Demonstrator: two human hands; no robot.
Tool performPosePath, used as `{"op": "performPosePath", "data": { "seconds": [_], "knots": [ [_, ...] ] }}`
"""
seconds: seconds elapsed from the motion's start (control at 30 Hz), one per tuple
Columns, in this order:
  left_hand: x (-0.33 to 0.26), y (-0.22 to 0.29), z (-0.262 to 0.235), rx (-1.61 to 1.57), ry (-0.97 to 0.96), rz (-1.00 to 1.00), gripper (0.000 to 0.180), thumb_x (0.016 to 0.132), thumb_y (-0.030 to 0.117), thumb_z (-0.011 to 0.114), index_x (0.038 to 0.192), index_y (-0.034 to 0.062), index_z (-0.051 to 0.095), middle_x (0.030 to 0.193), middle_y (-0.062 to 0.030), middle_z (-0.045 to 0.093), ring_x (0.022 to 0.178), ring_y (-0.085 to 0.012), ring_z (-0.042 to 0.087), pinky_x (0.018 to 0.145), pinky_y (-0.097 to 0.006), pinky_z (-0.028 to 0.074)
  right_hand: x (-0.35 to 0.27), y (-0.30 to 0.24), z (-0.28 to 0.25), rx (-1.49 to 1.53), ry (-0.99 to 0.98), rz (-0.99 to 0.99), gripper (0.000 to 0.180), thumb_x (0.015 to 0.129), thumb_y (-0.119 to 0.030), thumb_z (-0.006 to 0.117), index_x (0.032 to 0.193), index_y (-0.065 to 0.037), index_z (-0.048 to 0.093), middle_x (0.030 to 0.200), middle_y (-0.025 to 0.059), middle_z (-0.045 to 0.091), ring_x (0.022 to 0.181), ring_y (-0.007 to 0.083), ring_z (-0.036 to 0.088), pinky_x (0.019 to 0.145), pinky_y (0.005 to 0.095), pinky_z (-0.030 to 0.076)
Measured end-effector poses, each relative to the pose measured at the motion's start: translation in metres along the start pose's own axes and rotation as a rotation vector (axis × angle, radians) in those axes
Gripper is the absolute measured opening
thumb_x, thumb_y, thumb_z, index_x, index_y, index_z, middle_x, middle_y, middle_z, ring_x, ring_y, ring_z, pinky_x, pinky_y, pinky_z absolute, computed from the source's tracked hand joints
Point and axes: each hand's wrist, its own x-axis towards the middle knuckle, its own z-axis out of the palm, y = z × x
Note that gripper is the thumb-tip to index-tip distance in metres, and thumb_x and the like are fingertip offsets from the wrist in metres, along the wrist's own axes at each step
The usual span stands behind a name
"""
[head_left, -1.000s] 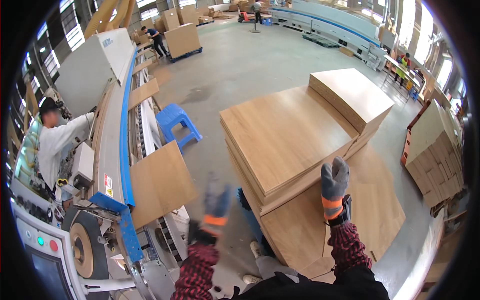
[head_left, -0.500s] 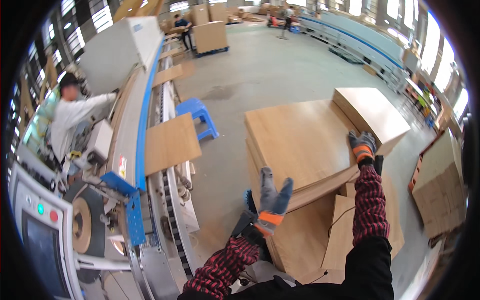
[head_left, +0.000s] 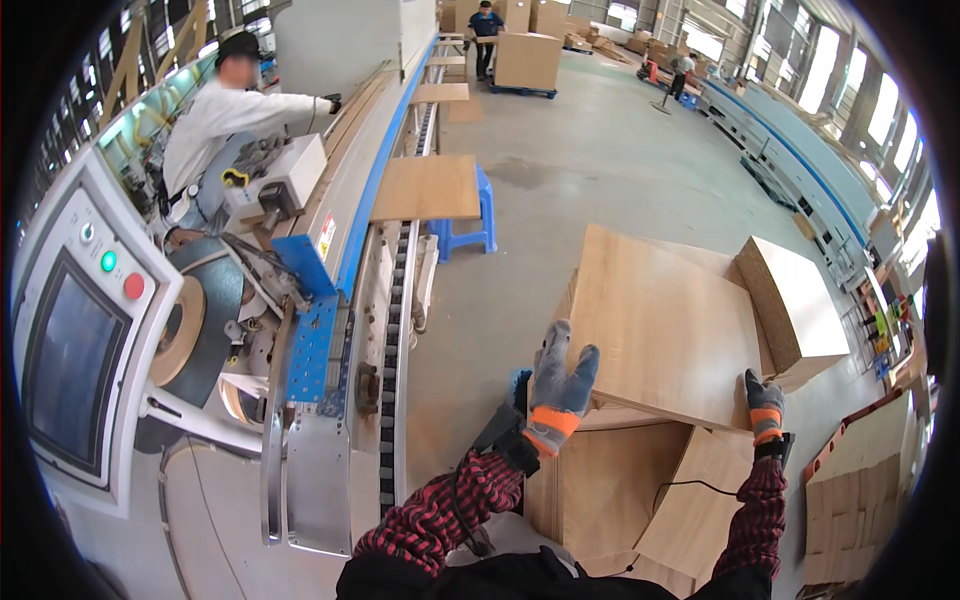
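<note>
Now lifted: top wood panel (head_left: 665, 330), centre-right of frame, tilted up off the stack (head_left: 610, 490) where it lay flat a second ago. Left hand (head_left: 560, 385) fingers spread against its near-left edge; right hand (head_left: 765, 405) clasps lower-right corner. Conveyor machine (head_left: 390, 300) left.

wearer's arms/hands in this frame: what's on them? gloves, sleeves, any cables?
Both hands wear grey knit work gloves with orange bands at the cuff: left hand, right hand. Both sleeves are red-and-black plaid flannel. A dark strap sits at each wrist below the glove. A thin black cable runs toward the right sleeve.
</note>
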Motion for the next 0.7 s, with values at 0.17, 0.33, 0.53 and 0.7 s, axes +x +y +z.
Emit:
{"op": "performPosePath", "data": {
  "seconds": [0.17,0.33,0.53,0.7],
  "knots": [
    [0.007,0.034,-0.016,0.238,-0.034,0.147,0.059,0.090,0.031,0.055,0.135,-0.0030,0.039,0.135,-0.0224,0.044,0.127,-0.0304,0.040,0.105,-0.039,0.031,0.029,0.017,-0.013,0.047,-0.125,-0.121,0.078,0.079,-0.068,0.048,0.087,0.006,0.066,0.084,0.0273,0.064,0.090,0.0389,0.062,0.081,0.0457,0.045],
    [-0.025,0.040,-0.039,-0.558,0.145,0.038,0.040,0.091,0.011,0.054,0.129,-0.0022,0.049,0.081,0.0023,0.051,0.068,-0.0067,0.045,0.064,-0.023,0.041,-0.004,0.024,-0.041,0.791,-0.429,-0.364,0.047,0.086,-0.043,0.060,0.103,0.001,0.066,0.094,0.0070,0.067,0.086,0.0179,0.061,0.077,0.0325,0.047],
    [-0.124,-0.037,-0.148,-0.532,0.388,-0.134,0.039,0.091,0.003,0.053,0.130,0.0005,0.050,0.106,0.0040,0.057,0.067,-0.0001,0.043,0.059,-0.015,0.035,-0.132,-0.038,-0.081,1.085,-0.791,-0.270,0.030,0.087,-0.027,0.064,0.100,0.001,0.064,0.088,0.0035,0.065,0.070,0.0111,0.060,0.063,0.0265,0.050],
    [-0.245,-0.088,-0.237,-0.521,0.573,-0.203,0.038,0.090,0.000,0.050,0.128,0.0004,0.052,0.090,0.0026,0.059,0.069,-0.0037,0.041,0.062,-0.019,0.032,-0.241,-0.083,-0.066,0.991,-0.756,-0.296,0.019,0.082,-0.006,0.065,0.100,0.000,0.062,0.088,0.0045,0.065,0.074,0.0128,0.060,0.067,0.0263,0.051]
  ]
}}
